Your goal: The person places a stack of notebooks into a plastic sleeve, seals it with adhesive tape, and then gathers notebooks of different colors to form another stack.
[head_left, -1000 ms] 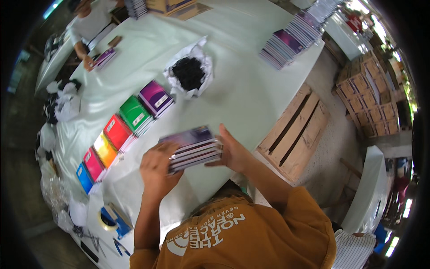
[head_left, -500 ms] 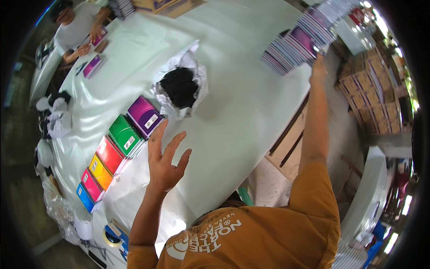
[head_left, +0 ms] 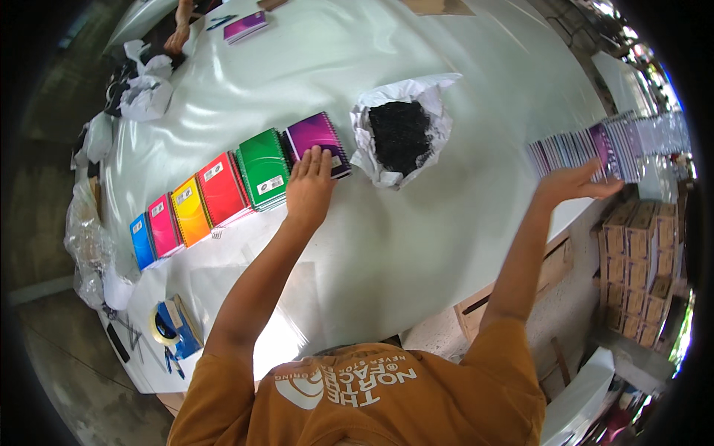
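Observation:
My left hand point(head_left: 312, 186) lies with its fingers stretched out over the lower part of a purple spiral notebook point(head_left: 312, 132), which tops the right end of a row of notebook stacks. Beside it, going left, are a green notebook point(head_left: 262, 157), a red notebook point(head_left: 222, 195), a yellow notebook point(head_left: 191, 212), a pink notebook point(head_left: 163, 227) and a blue notebook point(head_left: 141, 241). At the right table edge my right hand point(head_left: 576, 183) is open, fingers apart, in front of a long row of packed notebooks point(head_left: 569, 149). Whether it touches them I cannot tell.
A black mass point(head_left: 400, 134) sits in crumpled white wrapping point(head_left: 439, 119) on the pale table cover point(head_left: 416, 245). At the lower left are a tape roll point(head_left: 165, 327) and blue-handled tools. Stacked cartons point(head_left: 632, 253) stand at the right. Another person's hand point(head_left: 178, 39) shows at the far left.
My view has turned, shifting the scene. My left hand has come down from above the table onto the purple notebook. My right arm is less stretched out, its hand now spread by the packed row.

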The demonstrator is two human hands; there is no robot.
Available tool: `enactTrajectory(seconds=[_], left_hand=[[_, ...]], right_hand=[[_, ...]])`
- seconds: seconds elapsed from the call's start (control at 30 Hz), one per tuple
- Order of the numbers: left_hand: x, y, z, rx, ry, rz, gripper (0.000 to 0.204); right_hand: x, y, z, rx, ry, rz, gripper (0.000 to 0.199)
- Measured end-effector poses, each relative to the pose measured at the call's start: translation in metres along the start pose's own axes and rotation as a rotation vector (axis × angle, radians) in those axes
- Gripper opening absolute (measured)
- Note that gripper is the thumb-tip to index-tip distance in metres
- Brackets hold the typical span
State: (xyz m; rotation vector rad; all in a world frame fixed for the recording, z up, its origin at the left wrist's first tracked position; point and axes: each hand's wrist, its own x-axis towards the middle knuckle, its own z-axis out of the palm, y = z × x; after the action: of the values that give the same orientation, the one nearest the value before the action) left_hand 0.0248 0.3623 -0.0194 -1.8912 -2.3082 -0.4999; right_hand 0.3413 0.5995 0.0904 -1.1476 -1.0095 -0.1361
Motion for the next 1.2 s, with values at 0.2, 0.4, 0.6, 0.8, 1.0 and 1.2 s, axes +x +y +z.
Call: enactTrajectory(seconds=[0.2, 0.4, 0.6, 0.8, 1.0, 1.2], left_hand=[[0.022, -0.026, -0.044, -0.248, -0.271, -0.052, 0.035], [0.023, -0.026, -0.077, -0.298, -0.014, 0.023, 0.03], [-0.022, 0.013, -0.097, -0.4, 0.035, 0.255, 0.039], [-0.053, -0.056, -0.046, 0.063, 0.157, -0.115, 0.036], [-0.048, -0.067, -0.087, -0.298, -0.169, -0.525, 0.024], [-0.055, -0.033, -0.103, -1.278, 0.524, -0.636, 0.025]], right_hand=[[-0.15, -0.122, -0.042, 0.738, -1.262, 0.886, 0.035], [-0.198, -0.129, -0.029, 0.803, -1.51, 1.897, 0.045], [-0.217, -0.102, -0.04, 0.75, -1.539, 1.811, 0.034], [-0.229, -0.103, -0.077, 1.117, -1.273, 2.187, 0.036], [-0.246, -0.101, -0.092, 1.069, -1.335, 2.129, 0.036], [-0.254, -0.118, -0.097, 0.891, -1.421, 1.904, 0.035]])
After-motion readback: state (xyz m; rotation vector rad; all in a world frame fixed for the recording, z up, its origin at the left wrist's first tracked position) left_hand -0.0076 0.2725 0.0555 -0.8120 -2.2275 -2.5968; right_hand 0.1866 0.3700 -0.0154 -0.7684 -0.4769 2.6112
